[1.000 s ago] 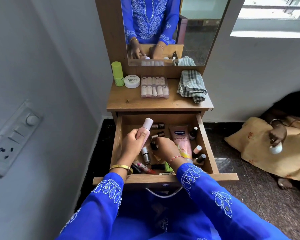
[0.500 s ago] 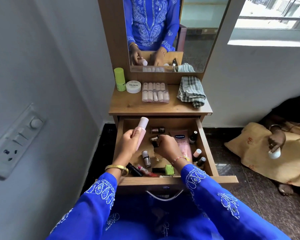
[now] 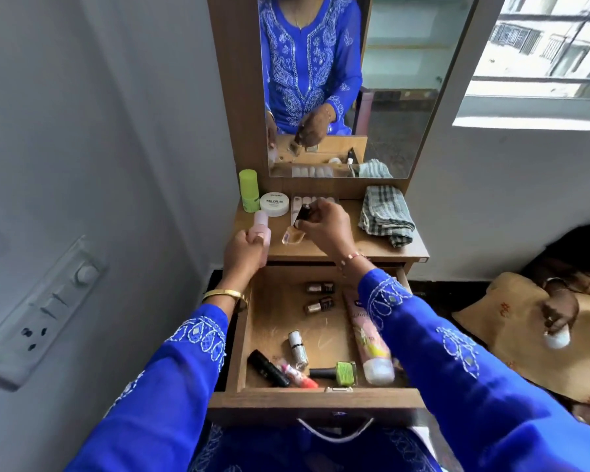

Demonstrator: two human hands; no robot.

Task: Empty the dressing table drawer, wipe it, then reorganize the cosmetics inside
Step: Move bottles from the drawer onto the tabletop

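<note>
The open wooden drawer holds two brown nail polish bottles, a silver tube, a black lipstick, a green-capped bottle and a pink lotion tube. My left hand grips a pale pink bottle over the tabletop's left front edge. My right hand pinches a small dark-capped bottle above the tabletop; a clear beige bottle lies just below it.
On the tabletop stand a green stick, a white nail polish remover jar, a clear case of tubes and a folded checked cloth. A mirror rises behind. Another person's hand rests on bedding at right.
Both hands rose out of the drawer to the tabletop, the left carrying the pink bottle, the right carrying a small dark-capped bottle. The view tilted upward.
</note>
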